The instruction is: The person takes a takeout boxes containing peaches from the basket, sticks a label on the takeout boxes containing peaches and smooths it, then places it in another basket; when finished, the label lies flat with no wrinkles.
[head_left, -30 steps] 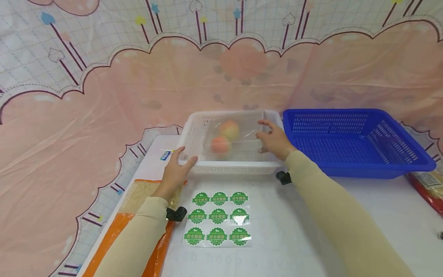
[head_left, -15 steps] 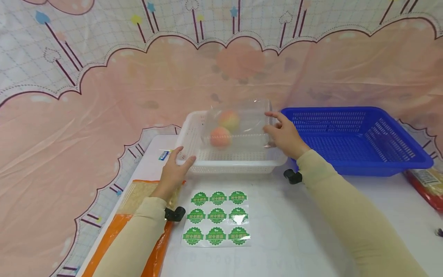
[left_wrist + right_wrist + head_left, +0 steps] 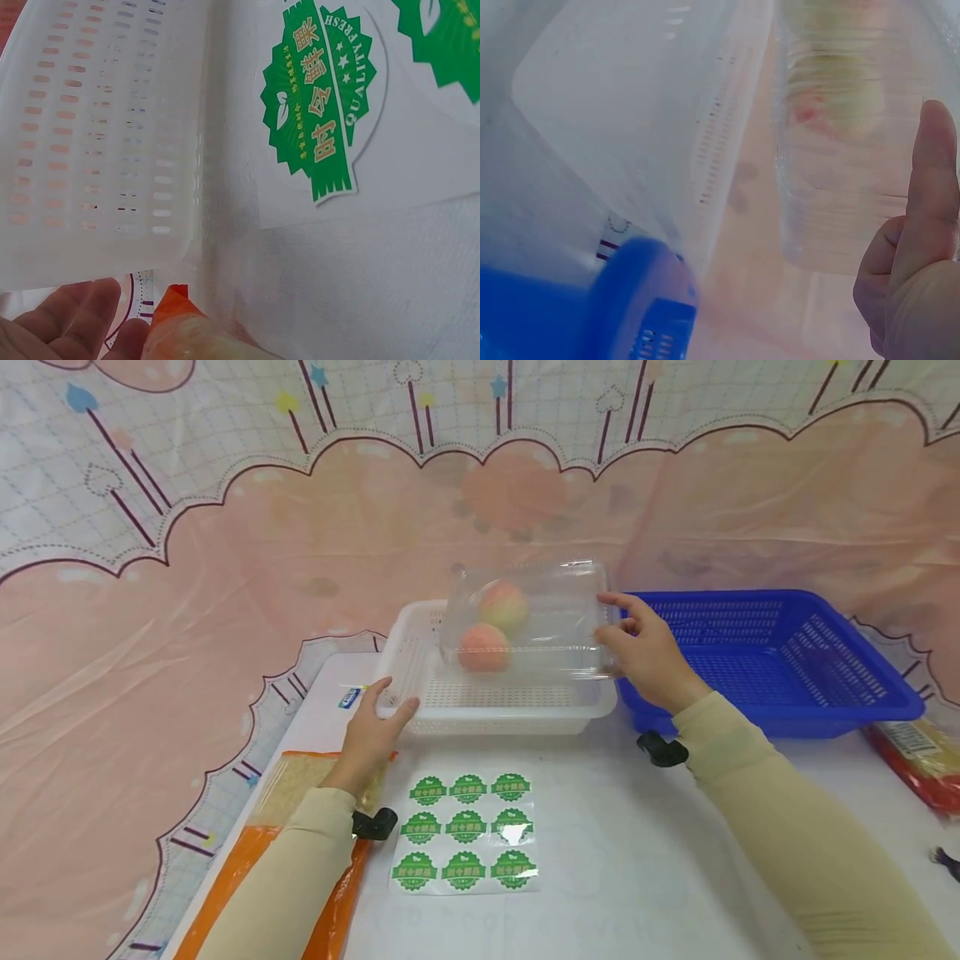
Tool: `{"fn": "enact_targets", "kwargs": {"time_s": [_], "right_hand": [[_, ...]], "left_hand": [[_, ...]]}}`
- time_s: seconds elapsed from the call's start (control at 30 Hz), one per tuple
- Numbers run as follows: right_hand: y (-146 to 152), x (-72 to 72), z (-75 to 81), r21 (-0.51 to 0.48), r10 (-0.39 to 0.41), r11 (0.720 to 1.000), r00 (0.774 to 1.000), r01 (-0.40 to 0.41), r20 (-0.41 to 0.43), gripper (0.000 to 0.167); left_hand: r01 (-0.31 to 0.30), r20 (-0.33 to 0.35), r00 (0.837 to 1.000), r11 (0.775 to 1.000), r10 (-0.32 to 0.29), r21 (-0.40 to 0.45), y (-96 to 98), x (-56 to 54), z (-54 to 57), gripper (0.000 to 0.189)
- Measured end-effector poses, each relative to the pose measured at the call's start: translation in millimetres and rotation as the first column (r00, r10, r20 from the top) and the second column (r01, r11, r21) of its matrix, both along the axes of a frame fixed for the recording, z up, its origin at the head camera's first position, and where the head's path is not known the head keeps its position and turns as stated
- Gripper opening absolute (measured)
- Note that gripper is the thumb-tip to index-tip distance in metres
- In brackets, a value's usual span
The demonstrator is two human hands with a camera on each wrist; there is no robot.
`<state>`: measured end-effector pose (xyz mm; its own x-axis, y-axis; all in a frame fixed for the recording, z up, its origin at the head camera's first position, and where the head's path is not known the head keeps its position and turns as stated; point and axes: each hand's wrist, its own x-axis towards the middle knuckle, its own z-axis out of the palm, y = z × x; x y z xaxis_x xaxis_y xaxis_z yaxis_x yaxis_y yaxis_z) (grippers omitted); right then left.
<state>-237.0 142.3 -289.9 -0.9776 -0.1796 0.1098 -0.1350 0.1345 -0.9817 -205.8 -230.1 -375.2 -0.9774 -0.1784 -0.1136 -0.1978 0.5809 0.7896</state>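
Observation:
My right hand (image 3: pixel 647 647) grips the right end of a clear plastic fruit box (image 3: pixel 558 610), held raised and tilted above a white perforated basket (image 3: pixel 487 725). Inside the box, toward its left side, lie two round red-and-yellow fruits (image 3: pixel 504 607), perhaps peaches. In the right wrist view, an extended finger (image 3: pixel 934 165) lies along the clear wall, with the other fingers partly hidden. My left hand (image 3: pixel 367 739) rests at the basket's front left corner, thumb and index finger spread. The left wrist view has its fingertips (image 3: pixel 97 300) close against the basket's end wall.
Right of the white basket stands a blue perforated basket (image 3: pixel 750 727). A sheet of round green stickers (image 3: pixel 465 827) lies in front on the white table (image 3: pixel 622 860). At left is an orange-edged bag (image 3: pixel 300 785); a red package (image 3: pixel 911 760) lies far right.
My right hand has lifted the clear box with its fruits up out of the white basket, moving slightly right. The left hand has stayed at the basket's corner.

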Motion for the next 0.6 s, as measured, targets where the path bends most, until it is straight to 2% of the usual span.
{"fn": "enact_targets", "kwargs": {"time_s": [0.17, 0.37, 0.47, 0.6], "right_hand": [[10.0, 12.2, 4.1, 0.043, -0.005, 0.999, 0.999, 0.007, -0.036, 0.057], [23.1, 26.5, 2.1, 0.122, -0.014, 0.992, 0.997, 0.024, -0.082, 0.056], [29.5, 34.3, 1.2, 0.156, -0.016, 0.987, 0.996, 0.030, -0.088, 0.055], [37.5, 45.0, -0.9, 0.149, -0.017, 0.988, 0.997, 0.027, -0.071, 0.054]], "left_hand": [[-0.004, 0.001, 1.000, 1.000, 0.004, 0.003, -0.1, 0.4, -0.5, 0.086], [0.006, -0.009, 1.000, 1.000, -0.006, 0.008, -1.8, -1.1, -2.1, 0.089], [0.010, -0.011, 1.000, 1.000, -0.010, 0.009, -3.1, -1.9, -3.4, 0.091], [0.013, -0.008, 1.000, 1.000, -0.013, 0.006, -2.7, -2.8, -4.3, 0.091]]}}
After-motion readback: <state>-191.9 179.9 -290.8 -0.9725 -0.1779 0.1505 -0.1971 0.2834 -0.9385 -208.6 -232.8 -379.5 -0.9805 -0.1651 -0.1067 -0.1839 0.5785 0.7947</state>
